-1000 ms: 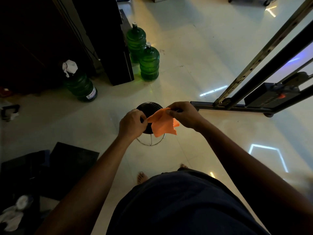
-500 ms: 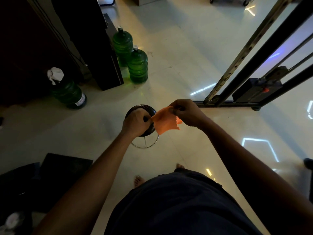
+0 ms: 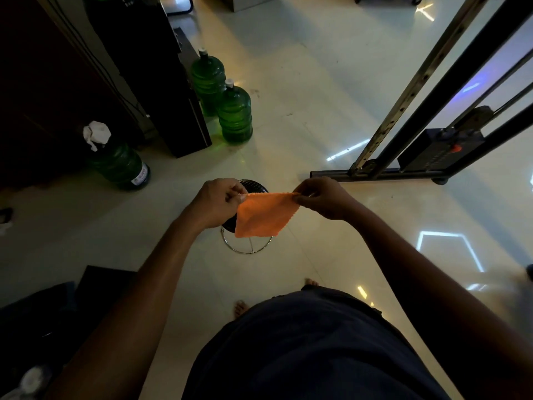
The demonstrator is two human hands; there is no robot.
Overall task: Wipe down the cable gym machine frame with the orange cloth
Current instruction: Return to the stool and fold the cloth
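A small orange cloth (image 3: 264,216) hangs spread flat in front of me, stretched between both hands. My left hand (image 3: 217,202) pinches its upper left corner and my right hand (image 3: 321,199) pinches its upper right corner. The cable gym machine frame (image 3: 403,105) rises at the right: a perforated steel upright, dark bars, and a base tube (image 3: 375,176) on the floor just beyond my right hand. Its black weight stack (image 3: 438,150) carries a red pin. The cloth touches no part of the frame.
A black round stool (image 3: 251,186) with a chrome ring base stands under the cloth. Green water jugs (image 3: 235,114) sit near a tall black speaker (image 3: 161,82); another jug (image 3: 121,164) lies left. Dark mats (image 3: 57,307) cover the lower left floor. My bare feet stand on glossy tile.
The crumpled cloth has been pulled open into a flat square as my hands moved apart. The view has shifted slightly, bringing the frame closer at the right.
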